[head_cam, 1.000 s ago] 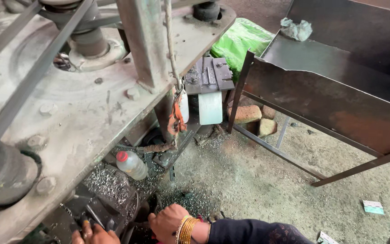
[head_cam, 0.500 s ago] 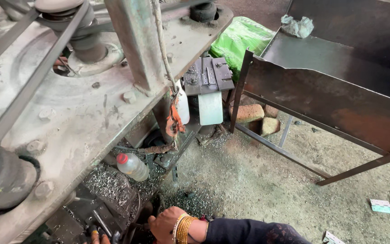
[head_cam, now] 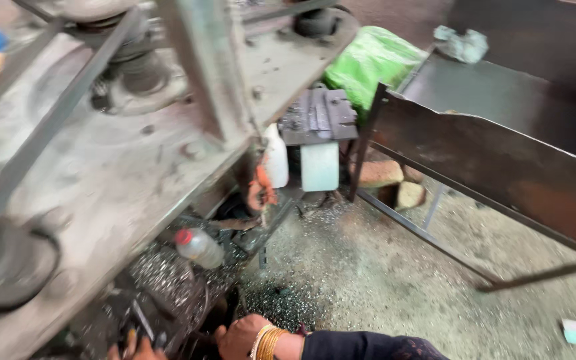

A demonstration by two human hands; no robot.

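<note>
Illumination is soft and even daylight, moderately bright, with no hard shadows or glare. Motion blur smears the whole frame, heaviest on the grey machine deck [head_cam: 101,167] at upper left. The recess beneath it is dim. The green bag [head_cam: 375,67] reads slightly oversaturated.

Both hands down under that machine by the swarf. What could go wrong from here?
1. Cuts, probably: the right hand and left hand are bare amid metal shavings.
2. The bangles might snag on parts under the machine table.
3. The belt above looks unguarded; risky if it runs.
</note>
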